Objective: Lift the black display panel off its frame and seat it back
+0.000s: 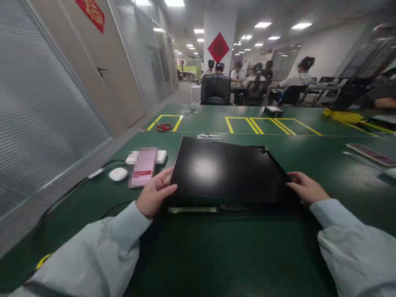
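A black flat display panel (222, 169) lies at a slight angle over a dark frame (274, 159), whose far right corner shows beyond it. Along the near edge runs a thin green circuit strip (193, 210). My left hand (156, 192) grips the panel's left edge, thumb on top and fingers at the side. On the opposite side, my right hand (306, 187) pinches the right edge between thumb and fingers. Its fingertips are partly hidden, so I cannot tell whether it also touches the frame beneath. What lies under the panel is hidden.
Left of the panel are a phone (144, 171), a white rounded case (118, 174) and a black cable (62, 198). Red-handled scissors (163, 127) and small pale parts (208, 135) lie farther back. Another phone (371, 154) is at right. People sit beyond the green table (232, 255).
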Action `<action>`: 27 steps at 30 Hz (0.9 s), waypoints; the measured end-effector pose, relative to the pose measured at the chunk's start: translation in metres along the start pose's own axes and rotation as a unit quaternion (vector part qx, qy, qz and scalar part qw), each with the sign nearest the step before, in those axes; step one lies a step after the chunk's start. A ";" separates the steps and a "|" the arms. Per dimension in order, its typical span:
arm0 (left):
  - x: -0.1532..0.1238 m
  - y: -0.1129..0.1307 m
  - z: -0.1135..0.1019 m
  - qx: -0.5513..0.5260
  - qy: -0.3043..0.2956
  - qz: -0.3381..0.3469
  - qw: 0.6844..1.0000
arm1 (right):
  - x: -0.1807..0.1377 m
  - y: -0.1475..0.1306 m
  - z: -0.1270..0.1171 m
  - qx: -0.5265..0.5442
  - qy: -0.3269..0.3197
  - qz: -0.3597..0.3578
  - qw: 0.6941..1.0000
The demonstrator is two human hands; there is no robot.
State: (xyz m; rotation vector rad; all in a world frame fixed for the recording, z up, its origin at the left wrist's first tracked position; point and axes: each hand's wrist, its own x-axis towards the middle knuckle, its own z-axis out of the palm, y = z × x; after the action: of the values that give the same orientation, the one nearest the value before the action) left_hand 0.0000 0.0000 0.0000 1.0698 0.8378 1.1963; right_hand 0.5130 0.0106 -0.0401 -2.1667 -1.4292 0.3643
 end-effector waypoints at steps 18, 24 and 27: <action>-0.005 0.003 0.000 0.006 -0.004 0.011 1.000 | 0.000 -0.003 -0.004 0.089 -0.012 -0.012 0.996; -0.007 0.005 0.003 0.014 -0.008 0.019 1.000 | 0.003 0.001 -0.002 0.095 -0.008 -0.020 0.995; -0.007 0.004 0.003 0.012 -0.011 0.025 1.000 | 0.002 0.001 -0.002 0.098 -0.001 -0.005 0.995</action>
State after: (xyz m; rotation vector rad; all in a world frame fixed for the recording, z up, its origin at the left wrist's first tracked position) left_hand -0.0002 -0.0072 0.0047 1.1264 0.8148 1.2164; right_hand 0.5149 0.0114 -0.0389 -2.0026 -1.3458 0.4823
